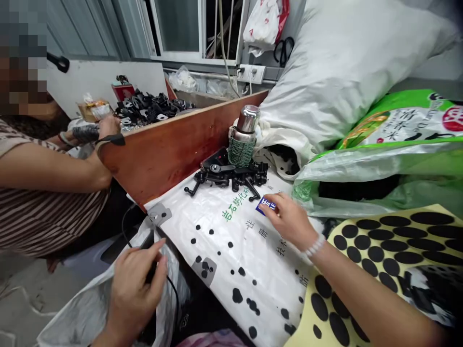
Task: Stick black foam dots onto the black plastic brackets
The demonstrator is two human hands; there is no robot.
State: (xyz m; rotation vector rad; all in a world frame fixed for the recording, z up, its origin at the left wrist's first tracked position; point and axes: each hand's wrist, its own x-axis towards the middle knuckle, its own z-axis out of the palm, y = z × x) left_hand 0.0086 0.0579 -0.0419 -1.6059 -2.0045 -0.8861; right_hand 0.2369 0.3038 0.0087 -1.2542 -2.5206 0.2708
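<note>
While the left hand [135,284] pinches the bag [90,308] edge closed, the right hand [289,219] rests loose-fingered, empty, on the desk; black parts [231,176] lie just ahead-left of its fingertips.

Even, soft daylight, faint shadows, sharp centre, and wide-angle stretching toward blurred edges.

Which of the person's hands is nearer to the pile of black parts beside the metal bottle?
The right hand is nearer, just below the pile of black parts on the white sack. The left hand is much lower left, at the edge of a plastic bag.
</note>
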